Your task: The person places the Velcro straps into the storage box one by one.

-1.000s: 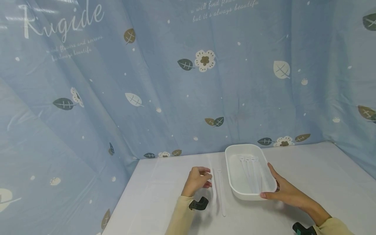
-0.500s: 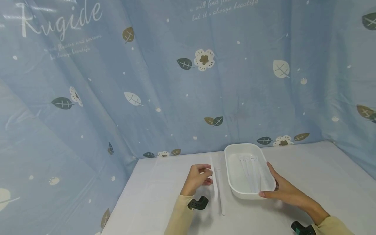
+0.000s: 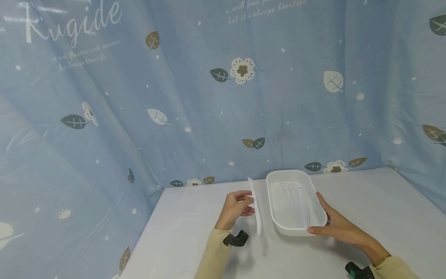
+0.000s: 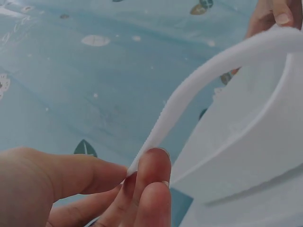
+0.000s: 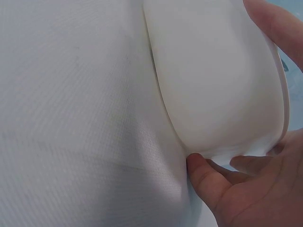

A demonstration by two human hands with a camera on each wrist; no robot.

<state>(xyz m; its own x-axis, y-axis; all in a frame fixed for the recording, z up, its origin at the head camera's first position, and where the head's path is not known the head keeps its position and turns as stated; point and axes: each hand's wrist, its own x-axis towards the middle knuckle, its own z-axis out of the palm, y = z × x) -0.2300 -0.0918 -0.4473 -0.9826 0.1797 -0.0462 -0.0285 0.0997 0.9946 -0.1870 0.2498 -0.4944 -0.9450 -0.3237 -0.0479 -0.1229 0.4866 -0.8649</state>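
My left hand (image 3: 236, 209) pinches a white cable tie (image 3: 257, 215) between thumb and fingertips, raised over the table left of the tray. In the left wrist view the cable tie (image 4: 182, 97) shows a ribbed edge and curves away to the upper right. Another white cable tie (image 3: 264, 245) lies on the table just beneath it. My right hand (image 3: 341, 229) grips a white plastic tray (image 3: 292, 233) at its near right corner, thumb on the near rim. Inside the tray lie several cable ties (image 3: 296, 205), side by side. The right wrist view shows the tray's outer wall (image 5: 218, 80) beside my fingers.
A white cloth covers the table (image 3: 188, 217). Behind it hangs a blue curtain (image 3: 195, 97) printed with leaves and flowers, which also runs along the left and right. Each wrist carries a black camera mount (image 3: 236, 239).
My left hand has lifted the pinched cable tie slightly and brought it a little to the right, closer to the tray. My right hand and the tray stay nearly where they were.
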